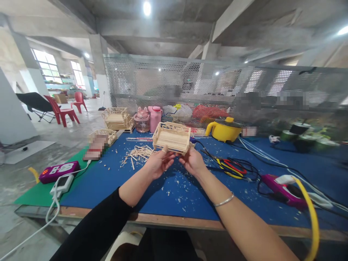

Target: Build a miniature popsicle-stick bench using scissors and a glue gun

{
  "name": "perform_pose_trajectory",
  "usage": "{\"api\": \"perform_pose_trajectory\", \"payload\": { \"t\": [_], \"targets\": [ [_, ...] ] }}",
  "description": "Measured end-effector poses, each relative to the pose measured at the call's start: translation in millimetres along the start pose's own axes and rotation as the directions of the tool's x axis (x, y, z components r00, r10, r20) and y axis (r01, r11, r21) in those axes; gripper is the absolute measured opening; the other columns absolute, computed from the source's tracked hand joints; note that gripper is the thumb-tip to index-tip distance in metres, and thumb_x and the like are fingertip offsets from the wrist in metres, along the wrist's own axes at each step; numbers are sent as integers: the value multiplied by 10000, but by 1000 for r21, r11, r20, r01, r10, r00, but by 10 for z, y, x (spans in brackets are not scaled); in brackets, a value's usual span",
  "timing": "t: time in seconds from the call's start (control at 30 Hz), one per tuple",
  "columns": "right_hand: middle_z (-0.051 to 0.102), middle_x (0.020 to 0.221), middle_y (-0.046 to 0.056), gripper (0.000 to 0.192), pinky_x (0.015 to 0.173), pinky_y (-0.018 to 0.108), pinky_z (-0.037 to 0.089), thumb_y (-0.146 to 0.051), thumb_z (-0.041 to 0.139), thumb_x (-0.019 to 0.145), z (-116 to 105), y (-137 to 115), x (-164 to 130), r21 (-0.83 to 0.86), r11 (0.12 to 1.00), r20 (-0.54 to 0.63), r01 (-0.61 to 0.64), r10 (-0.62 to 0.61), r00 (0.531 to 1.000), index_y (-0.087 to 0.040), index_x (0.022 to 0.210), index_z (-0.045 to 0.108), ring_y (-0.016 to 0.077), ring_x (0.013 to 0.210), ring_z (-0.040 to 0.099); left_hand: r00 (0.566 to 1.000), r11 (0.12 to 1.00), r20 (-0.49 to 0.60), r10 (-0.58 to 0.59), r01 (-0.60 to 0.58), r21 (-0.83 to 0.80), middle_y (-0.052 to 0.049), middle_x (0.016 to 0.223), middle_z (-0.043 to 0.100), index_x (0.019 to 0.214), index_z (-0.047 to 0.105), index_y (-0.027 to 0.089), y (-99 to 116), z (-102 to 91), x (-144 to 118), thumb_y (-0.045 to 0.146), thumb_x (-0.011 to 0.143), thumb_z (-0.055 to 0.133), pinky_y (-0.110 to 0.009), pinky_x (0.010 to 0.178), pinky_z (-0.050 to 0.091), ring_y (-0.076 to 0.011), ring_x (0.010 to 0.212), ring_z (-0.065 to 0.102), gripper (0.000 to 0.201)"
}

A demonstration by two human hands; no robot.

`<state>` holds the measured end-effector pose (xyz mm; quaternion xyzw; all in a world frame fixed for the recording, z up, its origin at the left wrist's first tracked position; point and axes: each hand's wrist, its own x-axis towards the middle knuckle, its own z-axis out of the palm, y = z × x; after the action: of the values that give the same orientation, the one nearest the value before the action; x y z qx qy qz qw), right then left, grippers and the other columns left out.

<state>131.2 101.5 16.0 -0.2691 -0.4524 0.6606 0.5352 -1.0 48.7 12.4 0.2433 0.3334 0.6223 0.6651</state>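
Note:
Between my hands, above the blue table mat (114, 192), is a small tray-like wooden piece (174, 137) made of thin sticks, with raised railings round its edges. My left hand (160, 162) grips its near left edge, thumb on top and fingers curled beneath. At the near right corner my right hand (193, 161) pinches it. Behind my left hand lies a pile of loose wooden sticks (140, 153). Small wood chips are scattered over the mat under and around my hands.
Similar stick pieces (115, 119) stand stacked at the back left. A pink bottle (156, 119) and a yellow electric pot (224, 131) stand along the back, before a perforated metal screen (174, 76). Coiled cables (235, 168) and purple power strips (282, 190) (58, 171) lie on both sides.

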Motion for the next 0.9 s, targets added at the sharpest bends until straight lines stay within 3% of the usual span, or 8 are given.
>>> {"api": "perform_pose_trajectory", "payload": {
  "t": [0.13,0.3,0.47,0.6,0.7,0.8,0.83,0.9],
  "targets": [
    [668,750,-11,262,343,162,299,-300,646,672,87,88,-38,17,1000,26,3,-4,1000,-212,905,564,112,543,581,988,977,-87,127,-140,-161,-22,783,657,850,610,158,21,-15,47,299,746,704,-189,549,495,-90,631,614,198],
    [660,739,-22,222,340,154,319,-295,646,715,138,98,-69,42,998,63,-56,54,997,-214,914,590,92,525,566,966,930,6,259,-247,-272,-9,830,689,902,619,174,87,-11,51,218,710,725,-202,627,510,-104,708,641,223],
    [651,707,-4,210,320,148,325,-381,563,818,110,35,-87,-31,992,73,-121,123,990,-195,908,596,102,530,591,970,920,-40,240,-240,-310,7,710,678,859,603,156,184,-8,39,156,724,690,-193,572,502,-83,582,624,161],
    [676,784,49,330,303,137,289,-456,484,859,58,24,-96,-192,962,91,-193,213,973,-171,973,603,93,507,586,954,888,-178,240,-290,-357,33,539,594,736,564,145,553,-110,175,162,793,605,-182,531,489,-70,478,578,71],
    [661,725,33,288,311,141,266,-436,513,837,53,37,-35,-365,923,126,-123,180,976,-174,907,611,82,464,544,915,851,-260,309,-388,-354,42,496,560,665,523,153,958,-324,368,172,814,567,-183,515,482,-72,457,564,156],
    [648,671,11,211,357,168,303,-370,532,821,155,39,156,-669,738,258,92,114,959,-180,795,619,88,457,524,854,792,-331,400,-504,-344,50,497,563,653,513,158,1248,-635,561,160,796,573,-184,530,484,-68,461,564,155],
    [655,677,13,189,403,182,343,-344,538,818,222,44,256,-773,596,338,217,96,936,-182,784,630,96,486,540,843,781,-348,409,-521,-344,52,494,560,651,510,159,1298,-741,611,164,787,582,-188,536,486,-70,463,567,154],
    [689,761,36,171,561,222,427,-304,534,829,399,84,505,-860,170,503,481,120,856,-190,817,661,134,639,607,833,773,-376,406,-533,-345,51,501,566,654,515,158,1334,-930,679,167,781,586,-196,535,485,-75,462,571,145]
  ]
}}
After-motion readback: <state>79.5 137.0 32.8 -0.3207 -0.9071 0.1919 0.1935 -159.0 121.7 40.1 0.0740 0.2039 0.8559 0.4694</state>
